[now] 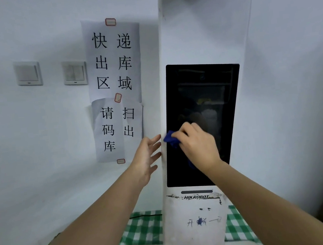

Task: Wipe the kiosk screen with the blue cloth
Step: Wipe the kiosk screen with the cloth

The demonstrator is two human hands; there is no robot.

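The kiosk is a tall white column with a dark, switched-off screen set into its front. My right hand presses a crumpled blue cloth against the lower left part of the screen, close to its left edge. Most of the cloth is hidden under my palm and fingers. My left hand is spread open with its fingertips touching the white left side of the column, level with the cloth.
Two paper notices with black characters are taped to the wall left of the kiosk. Three light switches sit further left. A green checked cloth covers the surface at the kiosk's base.
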